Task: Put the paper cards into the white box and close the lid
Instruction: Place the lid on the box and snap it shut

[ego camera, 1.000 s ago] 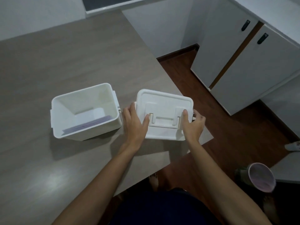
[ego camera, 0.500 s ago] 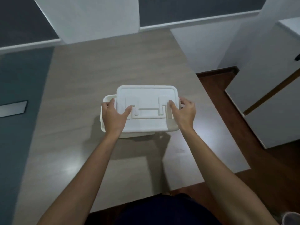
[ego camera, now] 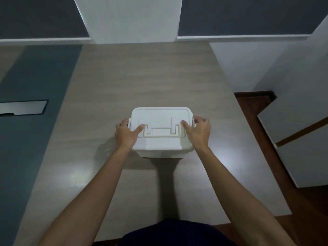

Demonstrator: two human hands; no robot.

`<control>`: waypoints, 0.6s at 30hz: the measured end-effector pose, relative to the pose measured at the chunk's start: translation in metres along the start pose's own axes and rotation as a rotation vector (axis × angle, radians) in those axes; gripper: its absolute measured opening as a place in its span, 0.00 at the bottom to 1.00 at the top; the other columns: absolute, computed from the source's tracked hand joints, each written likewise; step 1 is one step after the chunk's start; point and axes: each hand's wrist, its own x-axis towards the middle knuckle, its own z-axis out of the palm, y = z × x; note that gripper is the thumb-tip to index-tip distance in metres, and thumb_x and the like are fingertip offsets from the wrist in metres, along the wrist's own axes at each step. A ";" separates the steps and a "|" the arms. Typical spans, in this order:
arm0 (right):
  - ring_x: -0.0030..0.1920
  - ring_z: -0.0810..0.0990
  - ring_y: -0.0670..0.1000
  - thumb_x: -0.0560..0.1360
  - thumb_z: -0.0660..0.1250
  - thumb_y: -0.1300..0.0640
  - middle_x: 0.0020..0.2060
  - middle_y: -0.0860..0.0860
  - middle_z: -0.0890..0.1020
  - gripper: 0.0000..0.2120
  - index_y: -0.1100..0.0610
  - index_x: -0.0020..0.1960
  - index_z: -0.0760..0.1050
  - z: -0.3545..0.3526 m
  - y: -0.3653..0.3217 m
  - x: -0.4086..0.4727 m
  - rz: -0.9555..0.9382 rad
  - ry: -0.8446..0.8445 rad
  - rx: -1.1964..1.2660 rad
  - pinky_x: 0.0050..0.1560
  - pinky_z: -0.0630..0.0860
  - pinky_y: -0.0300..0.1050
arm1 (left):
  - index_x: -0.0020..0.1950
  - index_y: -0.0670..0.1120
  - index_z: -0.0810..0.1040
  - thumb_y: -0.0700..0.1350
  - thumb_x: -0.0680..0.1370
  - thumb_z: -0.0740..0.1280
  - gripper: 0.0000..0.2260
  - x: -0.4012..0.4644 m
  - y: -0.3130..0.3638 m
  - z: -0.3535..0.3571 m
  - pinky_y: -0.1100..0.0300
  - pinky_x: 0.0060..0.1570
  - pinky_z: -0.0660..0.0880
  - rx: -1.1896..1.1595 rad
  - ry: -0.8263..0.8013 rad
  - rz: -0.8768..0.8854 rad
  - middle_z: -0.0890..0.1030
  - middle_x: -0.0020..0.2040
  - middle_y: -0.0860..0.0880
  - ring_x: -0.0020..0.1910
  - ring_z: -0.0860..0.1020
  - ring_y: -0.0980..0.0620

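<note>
The white box (ego camera: 160, 154) stands in the middle of the wooden table, with its white lid (ego camera: 160, 115) lying flat on top and covering the opening. A folded handle sits in the lid's recess. My left hand (ego camera: 126, 133) grips the lid's left edge, thumb on top. My right hand (ego camera: 197, 131) grips the right edge the same way. The paper cards are hidden inside the box.
The table (ego camera: 142, 77) runs back to a white pillar (ego camera: 127, 18); its right edge drops to a dark wood floor (ego camera: 255, 107). White cabinets (ego camera: 301, 139) stand at the right. A grey-blue strip (ego camera: 35, 103) borders the table's left side.
The lid was carried from beside the open box over to it and now sits squarely on the box. Both hands stayed on the lid's two ends.
</note>
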 end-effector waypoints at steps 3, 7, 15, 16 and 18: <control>0.60 0.72 0.55 0.71 0.74 0.43 0.56 0.53 0.74 0.25 0.57 0.60 0.75 0.000 0.007 0.003 -0.010 0.013 0.020 0.58 0.70 0.46 | 0.65 0.43 0.73 0.58 0.68 0.76 0.31 0.003 0.003 0.003 0.58 0.52 0.72 -0.090 -0.019 -0.004 0.80 0.59 0.46 0.57 0.78 0.47; 0.55 0.78 0.52 0.69 0.74 0.41 0.55 0.50 0.77 0.26 0.54 0.60 0.73 -0.001 0.020 0.008 0.062 -0.035 0.097 0.53 0.76 0.47 | 0.64 0.45 0.70 0.56 0.68 0.77 0.31 0.004 0.006 0.003 0.59 0.48 0.72 -0.160 -0.081 -0.038 0.78 0.54 0.51 0.49 0.77 0.51; 0.42 0.79 0.52 0.70 0.69 0.33 0.37 0.49 0.80 0.25 0.57 0.41 0.77 0.001 0.016 0.023 0.333 -0.198 0.146 0.36 0.71 0.42 | 0.54 0.43 0.81 0.59 0.67 0.76 0.25 0.020 0.001 0.001 0.55 0.48 0.79 -0.317 -0.325 -0.309 0.84 0.53 0.46 0.47 0.82 0.48; 0.39 0.78 0.52 0.70 0.69 0.33 0.34 0.49 0.79 0.26 0.57 0.36 0.75 0.000 0.015 0.025 0.365 -0.218 0.155 0.35 0.71 0.42 | 0.56 0.43 0.81 0.61 0.66 0.76 0.27 0.022 -0.001 0.000 0.55 0.47 0.80 -0.331 -0.354 -0.341 0.85 0.52 0.46 0.47 0.83 0.48; 0.39 0.78 0.52 0.69 0.69 0.32 0.35 0.50 0.79 0.26 0.56 0.35 0.74 0.000 0.011 0.027 0.398 -0.243 0.167 0.35 0.72 0.44 | 0.56 0.43 0.81 0.62 0.65 0.76 0.29 0.024 -0.004 0.000 0.54 0.45 0.81 -0.347 -0.368 -0.368 0.85 0.51 0.46 0.47 0.84 0.48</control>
